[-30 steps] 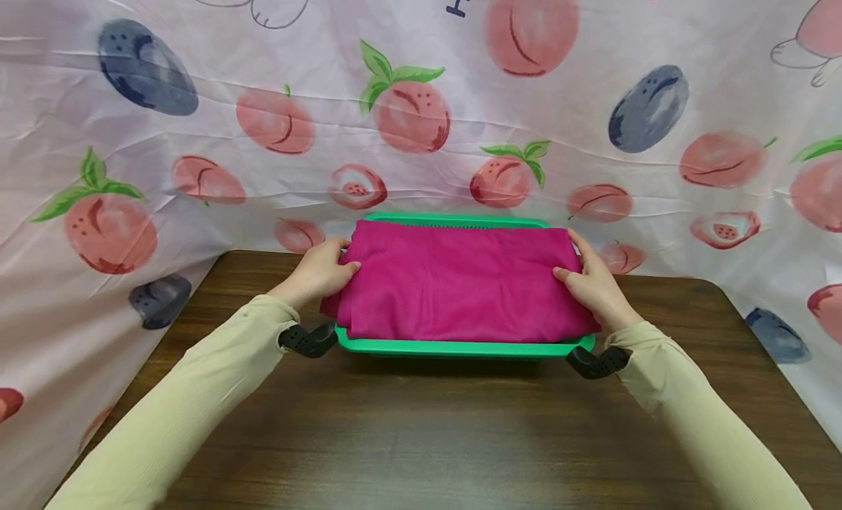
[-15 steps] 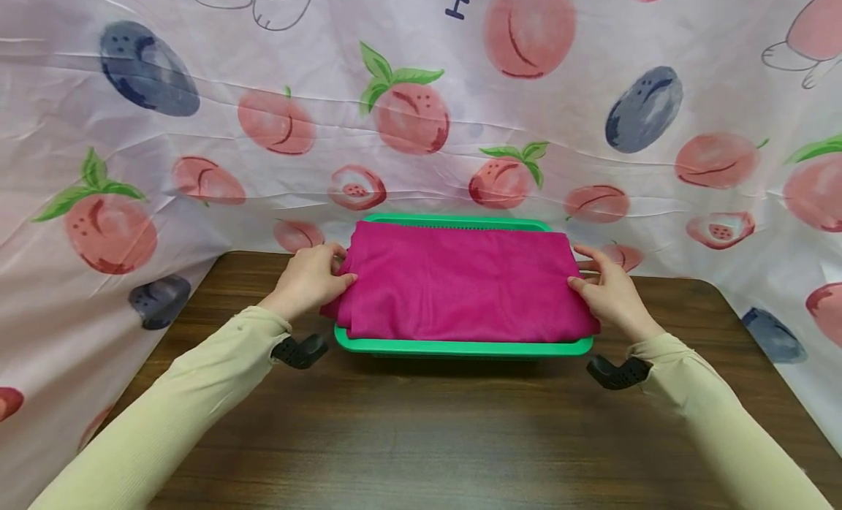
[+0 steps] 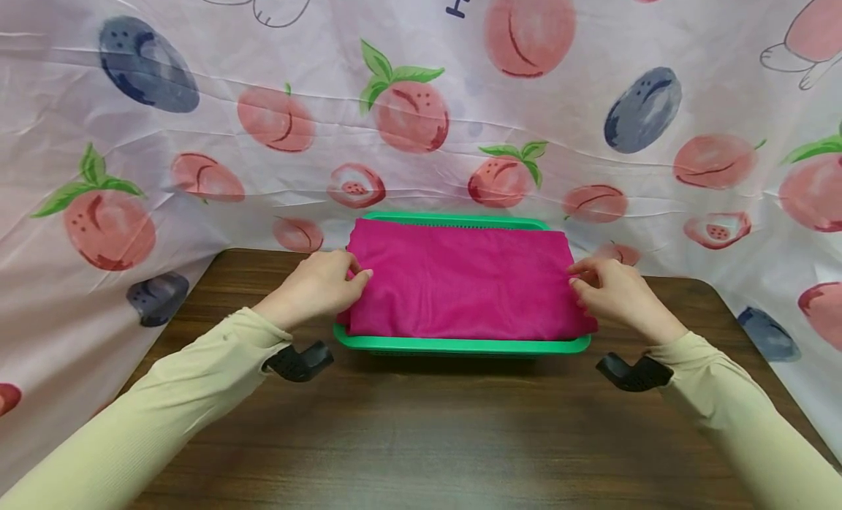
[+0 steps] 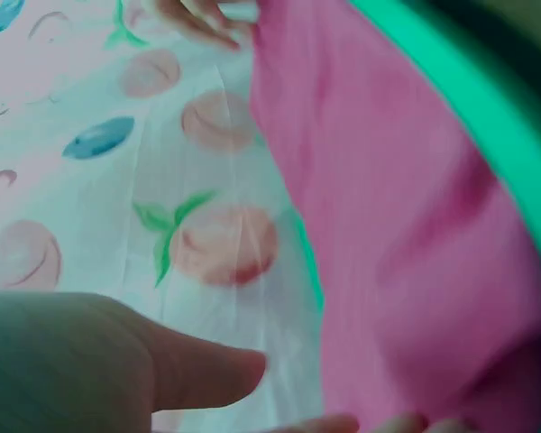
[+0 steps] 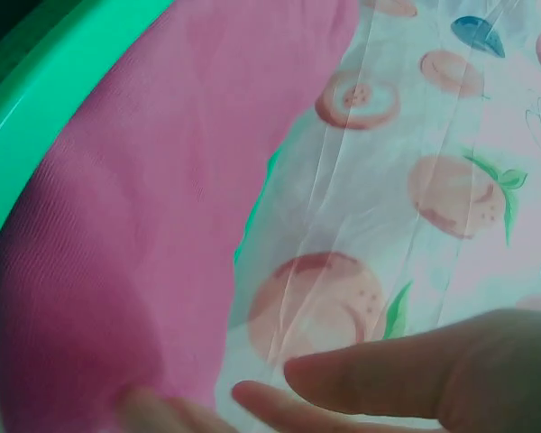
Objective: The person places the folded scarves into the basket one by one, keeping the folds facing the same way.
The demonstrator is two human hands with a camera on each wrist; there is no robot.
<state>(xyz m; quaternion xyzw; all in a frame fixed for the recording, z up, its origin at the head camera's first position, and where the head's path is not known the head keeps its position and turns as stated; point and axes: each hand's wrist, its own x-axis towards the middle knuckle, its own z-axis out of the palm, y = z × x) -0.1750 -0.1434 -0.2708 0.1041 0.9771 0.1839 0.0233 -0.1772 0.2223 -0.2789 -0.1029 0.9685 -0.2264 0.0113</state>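
Note:
A folded magenta cloth (image 3: 460, 283) lies in a green plastic basket (image 3: 460, 345), covering most of its opening. My left hand (image 3: 319, 287) is at the cloth's left edge. In the left wrist view its thumb (image 4: 212, 370) stands apart from the fingers, whose tips touch the cloth low in the picture. At the right edge is my right hand (image 3: 615, 291), fingers loosely bent. Its thumb (image 5: 361, 374) is clear of the cloth in the right wrist view, while a blurred fingertip (image 5: 149, 410) touches the fabric. Neither hand pinches the cloth.
The basket stands toward the back of a dark wooden table (image 3: 408, 429). Behind it hangs a white curtain (image 3: 421, 181) printed with fruit. A black wrist device (image 3: 299, 362) sits on the left wrist and another black device (image 3: 634, 373) on the right.
Both hands have loosened from the cloth's sides. The right has drawn outward; the left drew back, then came in over the left edge again. Cloth and basket stay in place.

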